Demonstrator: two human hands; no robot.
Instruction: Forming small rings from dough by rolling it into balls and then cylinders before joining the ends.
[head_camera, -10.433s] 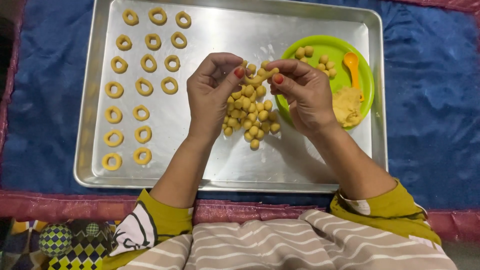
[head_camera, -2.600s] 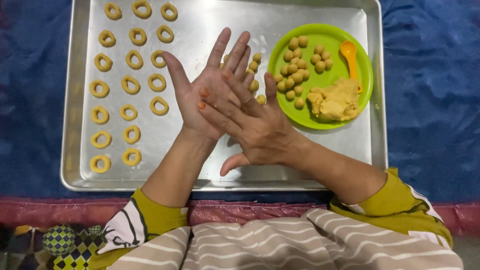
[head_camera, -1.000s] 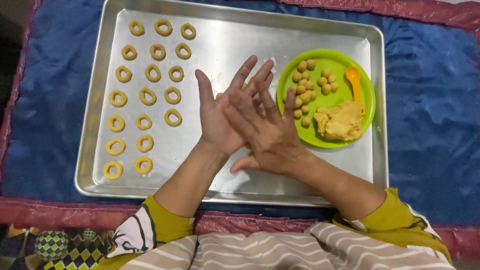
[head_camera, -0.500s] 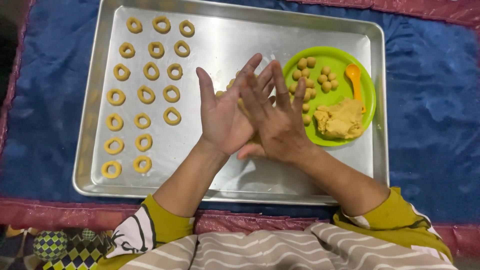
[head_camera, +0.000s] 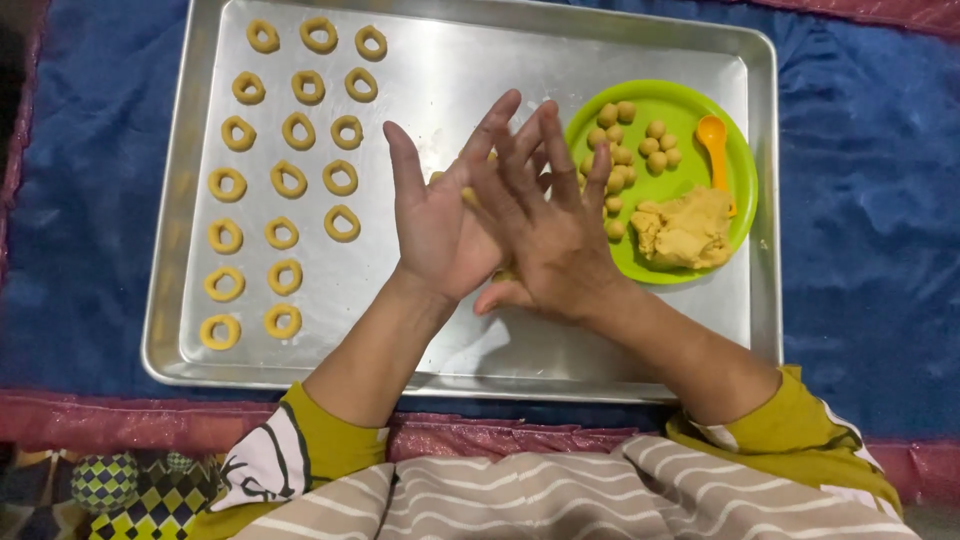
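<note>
My left hand (head_camera: 432, 225) lies palm up over the middle of a silver baking tray (head_camera: 450, 60). My right hand (head_camera: 555, 245) is pressed flat on top of it, fingers straight and pointing away. A bit of yellow dough (head_camera: 468, 193) shows between the two palms; most of it is hidden. To the left, several dough rings (head_camera: 290, 180) lie in three columns on the tray. At the right a green plate (head_camera: 685, 108) holds several small dough balls (head_camera: 622, 150), a lump of dough (head_camera: 685, 228) and an orange spoon (head_camera: 713, 135).
The tray rests on a blue cloth (head_camera: 870, 230) with a red border (head_camera: 120, 420) along the near edge. Bare metal shows on the tray's near part below my hands. My striped garment and yellow-green sleeves fill the bottom of the view.
My right hand has kept sliding back and forth over the left palm. The loose dough balls that lay on the tray ten seconds ago are now on the green plate.
</note>
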